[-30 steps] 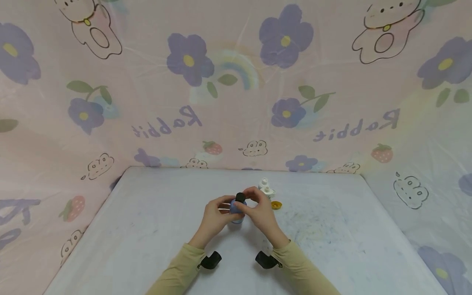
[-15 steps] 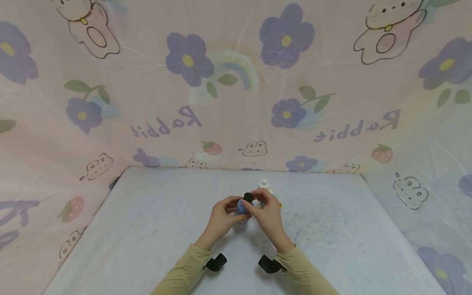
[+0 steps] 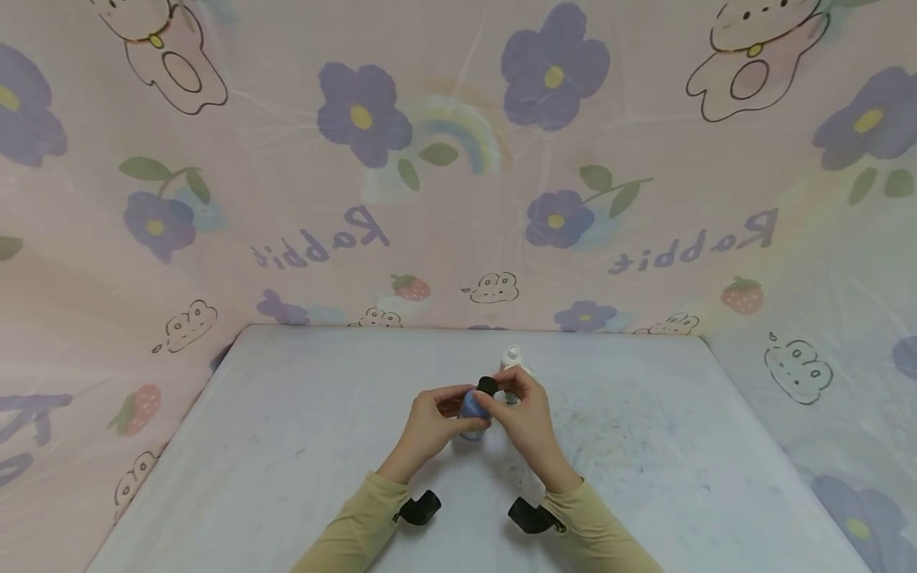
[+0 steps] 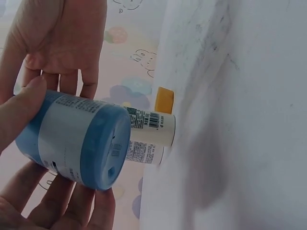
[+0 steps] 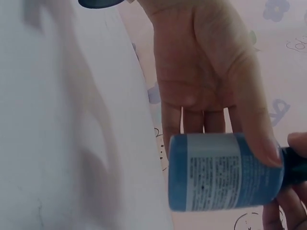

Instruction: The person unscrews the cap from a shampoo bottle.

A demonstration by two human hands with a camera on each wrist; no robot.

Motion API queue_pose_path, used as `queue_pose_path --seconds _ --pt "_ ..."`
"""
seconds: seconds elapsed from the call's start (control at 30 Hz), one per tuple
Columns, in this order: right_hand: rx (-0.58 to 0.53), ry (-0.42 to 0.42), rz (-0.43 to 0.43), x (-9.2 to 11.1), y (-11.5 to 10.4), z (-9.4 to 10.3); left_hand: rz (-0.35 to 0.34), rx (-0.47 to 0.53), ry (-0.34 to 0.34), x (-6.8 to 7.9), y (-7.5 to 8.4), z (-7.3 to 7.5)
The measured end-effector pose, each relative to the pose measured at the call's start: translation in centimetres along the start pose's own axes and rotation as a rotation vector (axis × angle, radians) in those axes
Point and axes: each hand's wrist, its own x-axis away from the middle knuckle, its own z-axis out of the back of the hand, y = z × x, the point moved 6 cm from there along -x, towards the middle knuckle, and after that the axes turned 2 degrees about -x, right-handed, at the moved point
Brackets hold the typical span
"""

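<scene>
A blue bottle with a pale printed label is held above the white table, between both hands. My left hand grips its body, thumb on the near side and fingers around the far side. On top sits a black cap, and my right hand pinches the bottle's top at this cap. The left wrist view shows the bottle's blue base turned towards the camera. In the right wrist view the dark cap is partly covered by fingers. Whether the cap is loose cannot be seen.
Behind the right hand stand white bottles, one showing its top; two bodies appear in the left wrist view. A yellow piece lies beside them. The white table meets a patterned cloth at the back.
Both hands and the blue bottle have shifted a little to the right. The right hand now hides the yellow piece and more of the white bottles in the head view.
</scene>
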Motion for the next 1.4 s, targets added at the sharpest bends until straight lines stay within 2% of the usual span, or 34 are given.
queue_pose_path --seconds 0.2,0.3,0.47,0.57,0.67,0.87,0.97,1.17,1.3,1.4 --pt "0.007 -0.023 0.004 -0.4 1.9 0.3 0.014 -0.025 -0.029 0.0 0.0 0.0" --pt "0.023 -0.030 0.016 -0.5 3.0 0.4 -0.002 -0.034 -0.037 0.3 1.2 0.1" --pt "0.058 -0.046 0.023 -0.4 3.2 0.4 -0.003 -0.048 -0.041 1.1 3.5 0.4" --pt "0.088 -0.061 0.019 -0.4 3.1 0.4 0.011 -0.053 -0.043 1.3 3.7 0.5" --pt "0.105 -0.101 0.044 -0.2 2.3 0.2 0.022 -0.037 -0.055 1.3 3.3 0.7" --pt "0.100 -0.225 0.118 0.4 -0.3 -0.1 -0.008 -0.021 -0.081 0.4 0.8 0.8" --pt "0.055 -0.289 0.100 0.5 -0.4 -0.2 -0.013 -0.023 -0.082 0.1 -0.1 0.9" --pt "0.018 -0.356 0.068 0.6 0.1 -0.2 -0.004 -0.004 -0.082 0.2 -0.3 0.9" --pt "-0.025 -0.355 0.033 0.5 0.4 -0.3 0.009 -0.016 -0.065 0.2 -0.1 0.8" --pt "-0.061 -0.332 0.004 0.4 0.6 -0.4 0.022 -0.029 -0.051 0.4 0.7 0.8"
